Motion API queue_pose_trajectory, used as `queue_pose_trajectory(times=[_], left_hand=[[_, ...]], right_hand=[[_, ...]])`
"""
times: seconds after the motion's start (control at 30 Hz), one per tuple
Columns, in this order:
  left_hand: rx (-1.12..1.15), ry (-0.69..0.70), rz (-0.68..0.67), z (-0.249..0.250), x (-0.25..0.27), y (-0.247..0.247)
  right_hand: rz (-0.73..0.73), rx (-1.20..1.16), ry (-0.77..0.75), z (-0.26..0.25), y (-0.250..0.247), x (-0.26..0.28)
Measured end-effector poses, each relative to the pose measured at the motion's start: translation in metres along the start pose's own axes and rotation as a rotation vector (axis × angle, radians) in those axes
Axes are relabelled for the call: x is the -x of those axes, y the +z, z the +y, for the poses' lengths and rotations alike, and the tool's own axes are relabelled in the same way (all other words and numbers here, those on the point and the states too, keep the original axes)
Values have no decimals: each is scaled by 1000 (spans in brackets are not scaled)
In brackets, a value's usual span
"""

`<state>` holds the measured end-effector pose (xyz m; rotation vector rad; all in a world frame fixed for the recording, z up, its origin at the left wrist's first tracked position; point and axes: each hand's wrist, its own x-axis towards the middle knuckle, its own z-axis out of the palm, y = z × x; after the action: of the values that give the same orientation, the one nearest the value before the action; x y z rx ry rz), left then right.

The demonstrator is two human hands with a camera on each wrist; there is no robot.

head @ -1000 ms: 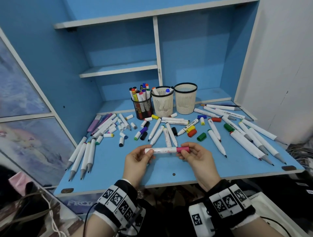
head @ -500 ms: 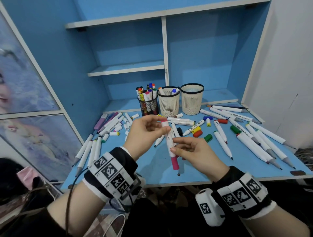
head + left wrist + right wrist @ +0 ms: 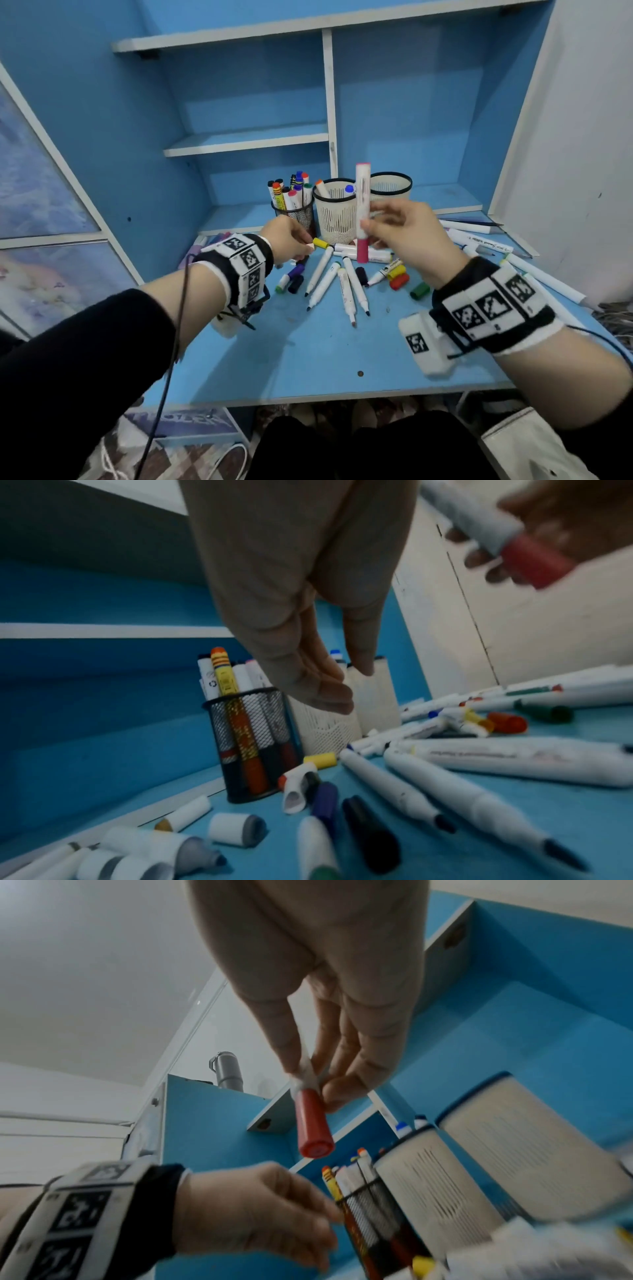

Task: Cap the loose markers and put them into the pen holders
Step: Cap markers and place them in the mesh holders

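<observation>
Your right hand (image 3: 407,233) pinches the pink-capped marker (image 3: 362,205) by its white barrel, between thumb and fingertips, and holds it upright above the desk (image 3: 308,349) with the pink cap at the bottom end. The marker hangs in front of the middle white slatted holder (image 3: 334,214) and is not yet over any opening. Your left hand (image 3: 287,240) reaches low toward the loose caps in front of the black mesh holder (image 3: 297,214); its fingers look relaxed and slightly curled, and from the left wrist view they hold nothing.

The step in hand, as I judge it, is dropping this capped marker into a holder. The mesh holder looks crowded with markers, so aim for one of the two white ones: the middle one holds only a couple, and the right white holder (image 3: 394,186) shows nothing above its rim. Carry the marker up and over the rim before you lower it, so the pink end does not catch the black band at the top. Keep it close to vertical, bring the lower end inside the mouth, then ease your pinch and let it slide down rather than tossing it; these light baskets could tip if struck on the side.

Check that the cap is fully seated first; I cannot tell that from here. Let your left hand pick a cap such as the yellow cap (image 3: 321,243) meanwhile, without sweeping the uncapped markers (image 3: 346,291) beside it.
</observation>
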<state>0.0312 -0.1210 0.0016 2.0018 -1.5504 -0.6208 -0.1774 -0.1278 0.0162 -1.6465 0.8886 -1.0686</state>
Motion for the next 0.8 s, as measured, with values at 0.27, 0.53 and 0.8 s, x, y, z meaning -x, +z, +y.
queue_pose_trajectory(times=[0.27, 0.53, 0.8], left_hand=[[-275, -48, -141, 3, -49, 29], [-445, -2, -174, 7, -67, 44], [-285, 59, -96, 9, -56, 25]], right_hand=[[149, 114, -123, -8, 6, -81], [270, 182, -168, 2, 10, -118], [207, 323, -317, 20, 17, -133]])
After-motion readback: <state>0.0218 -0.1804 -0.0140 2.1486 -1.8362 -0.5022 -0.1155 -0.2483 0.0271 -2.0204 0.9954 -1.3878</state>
